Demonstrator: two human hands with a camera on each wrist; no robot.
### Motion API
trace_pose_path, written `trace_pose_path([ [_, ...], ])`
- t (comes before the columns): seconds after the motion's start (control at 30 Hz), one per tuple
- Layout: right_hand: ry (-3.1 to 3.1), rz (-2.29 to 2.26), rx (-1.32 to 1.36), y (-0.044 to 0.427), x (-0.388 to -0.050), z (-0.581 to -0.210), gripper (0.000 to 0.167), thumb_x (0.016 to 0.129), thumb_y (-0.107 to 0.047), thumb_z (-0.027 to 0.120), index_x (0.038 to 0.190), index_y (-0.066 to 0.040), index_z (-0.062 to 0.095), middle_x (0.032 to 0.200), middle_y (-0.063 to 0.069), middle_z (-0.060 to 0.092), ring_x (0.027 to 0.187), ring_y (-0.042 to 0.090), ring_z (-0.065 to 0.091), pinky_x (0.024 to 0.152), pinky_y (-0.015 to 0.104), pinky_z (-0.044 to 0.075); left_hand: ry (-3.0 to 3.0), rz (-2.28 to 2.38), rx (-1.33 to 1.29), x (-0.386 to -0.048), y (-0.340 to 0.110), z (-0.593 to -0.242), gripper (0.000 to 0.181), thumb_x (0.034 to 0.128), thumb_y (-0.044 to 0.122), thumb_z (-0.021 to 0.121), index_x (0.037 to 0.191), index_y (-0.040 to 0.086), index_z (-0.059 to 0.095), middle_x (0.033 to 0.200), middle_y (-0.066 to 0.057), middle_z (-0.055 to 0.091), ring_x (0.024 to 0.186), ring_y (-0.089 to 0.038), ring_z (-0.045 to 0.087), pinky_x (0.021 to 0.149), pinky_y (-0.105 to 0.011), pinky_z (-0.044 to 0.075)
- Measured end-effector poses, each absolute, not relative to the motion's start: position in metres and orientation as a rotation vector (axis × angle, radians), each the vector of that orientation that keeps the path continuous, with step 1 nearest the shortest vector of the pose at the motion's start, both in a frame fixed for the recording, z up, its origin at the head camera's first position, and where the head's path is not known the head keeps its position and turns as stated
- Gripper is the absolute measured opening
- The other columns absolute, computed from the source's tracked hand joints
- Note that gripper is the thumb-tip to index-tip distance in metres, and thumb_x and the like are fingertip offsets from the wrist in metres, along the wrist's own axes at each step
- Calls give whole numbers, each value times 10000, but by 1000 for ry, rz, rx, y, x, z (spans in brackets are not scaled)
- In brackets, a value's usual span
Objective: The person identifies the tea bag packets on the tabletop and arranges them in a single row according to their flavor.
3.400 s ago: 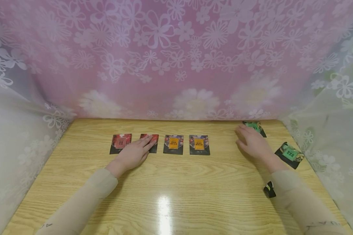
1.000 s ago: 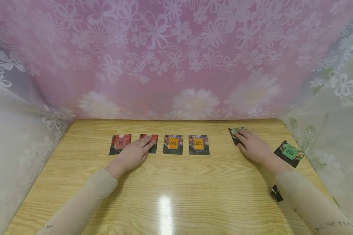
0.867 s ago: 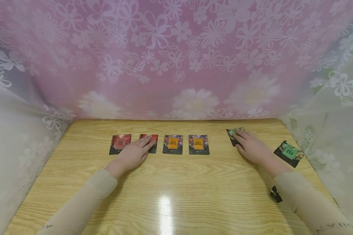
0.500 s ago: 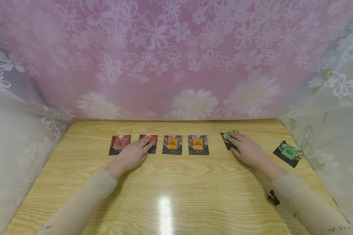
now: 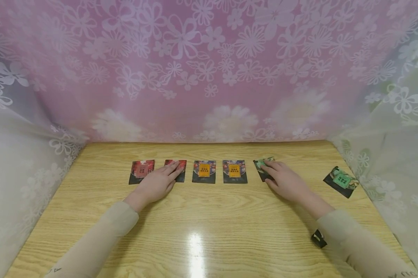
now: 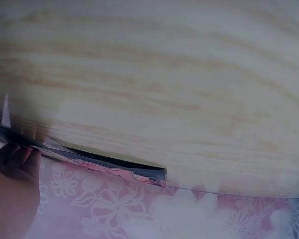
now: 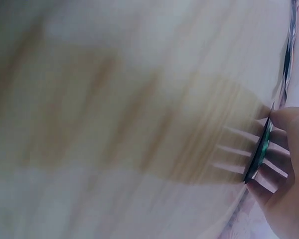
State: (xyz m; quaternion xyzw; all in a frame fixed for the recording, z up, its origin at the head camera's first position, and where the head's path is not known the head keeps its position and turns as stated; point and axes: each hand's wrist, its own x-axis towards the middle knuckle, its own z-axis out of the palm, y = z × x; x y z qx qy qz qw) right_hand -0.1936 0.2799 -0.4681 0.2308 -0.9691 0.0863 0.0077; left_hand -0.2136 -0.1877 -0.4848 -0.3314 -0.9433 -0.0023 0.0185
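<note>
My left hand (image 5: 156, 183) rests with extended fingers on a red-and-black packet (image 5: 181, 175), partly covering it. Just left of that lies a second red packet (image 5: 141, 170). In the middle, two packets with orange labels, one (image 5: 204, 171) beside the other (image 5: 235, 171), lie in the same row. My right hand (image 5: 286, 181) touches a green-labelled packet (image 5: 261, 166) with straight fingers pressed on top; this packet is slightly tilted at the row's right end. In the right wrist view the fingers (image 7: 276, 162) lie over the green packet (image 7: 259, 152).
Another green packet (image 5: 342, 181) lies askew near the right edge of the wooden table (image 5: 195, 216). A small black crumpled item (image 5: 318, 238) sits by the right sleeve. A pink floral curtain (image 5: 209, 77) hangs along the back edge, with pale sheets at both sides.
My right hand has slid the green packet leftward and toward me, from the far right corner to beside the second orange-labelled packet. My left hand has stayed in place.
</note>
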Motion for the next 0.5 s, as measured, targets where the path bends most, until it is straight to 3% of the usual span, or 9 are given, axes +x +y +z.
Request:
trace_pose_path([
  [0.5, -3039, 256, 581, 258, -185, -471, 545, 1055, -200, 662, 1541, 11, 533, 1619, 261, 469, 1467, 478, 462, 1193, 626, 441, -2943, -50, -1017, -214, -188, -484, 532, 1115, 252, 552, 1631, 160, 457, 1709, -121, 397, 1514, -339, 496, 1133, -535, 539],
])
